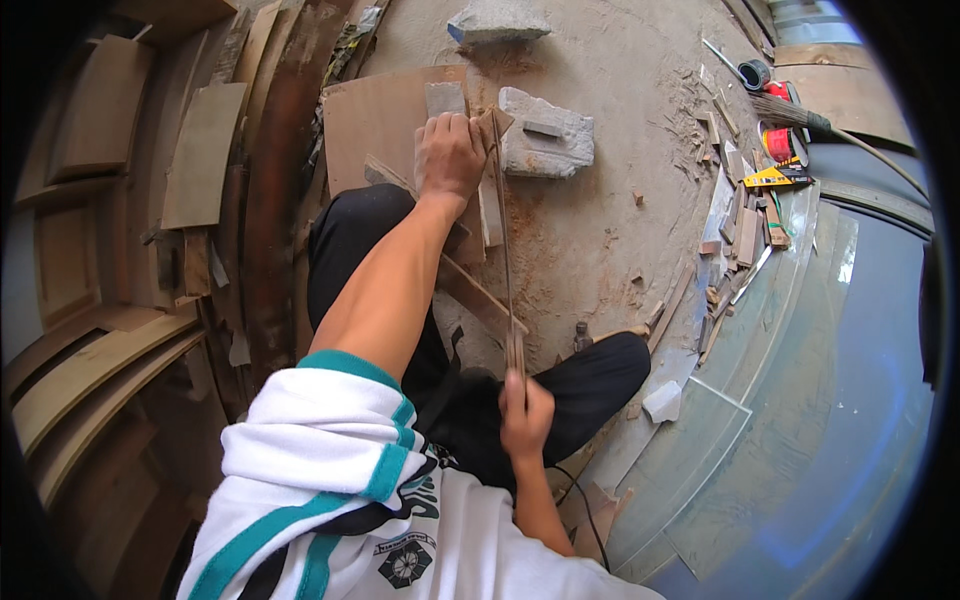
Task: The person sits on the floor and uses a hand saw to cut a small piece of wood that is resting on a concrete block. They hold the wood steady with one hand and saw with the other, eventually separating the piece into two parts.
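Running from the lower hand up the middle of the view, a thin handsaw blade is seen edge-on, its far end meeting a small wooden piece that is pressed against a grey stone block on the concrete floor. The saw's handle is gripped by the right hand, whose fingers are closed in a fist around it. The wooden piece is held down by the left hand, which is laid flat over it with the fingers curled at its far edge; the exact pinch beneath the palm cannot be made out. A narrow wooden strip is noted just beside the blade, and a longer slat lies slantwise under it. A brown board is observed under the left hand, partly on the floor. The person's knees, in black trousers, are set to either side of the work. Sawdust and offcuts are scattered to the right, near a sheet of clear glass. Further right, a red tape roll and a broom are recorded. Stacked curved wooden boards are noted along the left. A second grey block lies at the top of the view.
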A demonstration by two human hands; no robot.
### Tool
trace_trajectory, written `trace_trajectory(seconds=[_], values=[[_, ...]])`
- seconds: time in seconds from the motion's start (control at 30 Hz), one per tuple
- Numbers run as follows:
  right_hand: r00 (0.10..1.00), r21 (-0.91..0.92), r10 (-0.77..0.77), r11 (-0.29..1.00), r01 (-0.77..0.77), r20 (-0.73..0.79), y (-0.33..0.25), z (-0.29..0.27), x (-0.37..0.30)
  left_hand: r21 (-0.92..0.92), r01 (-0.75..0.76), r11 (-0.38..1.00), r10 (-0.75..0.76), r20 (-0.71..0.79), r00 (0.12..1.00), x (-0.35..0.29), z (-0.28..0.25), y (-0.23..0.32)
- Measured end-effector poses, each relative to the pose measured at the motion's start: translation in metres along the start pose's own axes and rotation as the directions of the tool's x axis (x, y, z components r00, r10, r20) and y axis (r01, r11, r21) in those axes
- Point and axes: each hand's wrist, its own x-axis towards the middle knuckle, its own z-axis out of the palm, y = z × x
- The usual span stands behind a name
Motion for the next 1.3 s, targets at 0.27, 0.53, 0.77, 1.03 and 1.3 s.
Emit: trace_trajectory(seconds=[0.27, 0.53, 0.77, 1.03, 1.3], values=[[0.995, 0.011, -0.102, 0.995, 0.102, -0.022, -0.059, 0.049, 0.171, -0.018, -0.006, 1.0, 0.006, 0.0, 1.0, -0.002, 0.012, 0.011], [0.999, 0.031, 0.032, 0.999, -0.033, 0.04, -0.014, -0.009, -0.016, 0.0, 0.013, 1.0, -0.013, 0.007, 1.0, -0.002, -0.001, -0.005], [0.989, 0.064, -0.134, 0.988, 0.138, -0.059, -0.077, 0.06, 0.185, 0.012, -0.002, 1.0, 0.001, 0.048, 0.999, -0.001, 0.008, 0.008], [0.996, -0.028, -0.088, 0.996, 0.088, 0.001, -0.027, 0.008, 0.029, 0.026, -0.01, 1.0, 0.008, 0.075, 0.997, -0.001, -0.002, 0.0], [0.948, -0.026, -0.294, 0.956, 0.293, -0.121, -0.015, 0.035, 0.071, 0.025, 0.017, 1.0, -0.017, 0.034, 0.999, -0.003, 0.005, -0.005]])
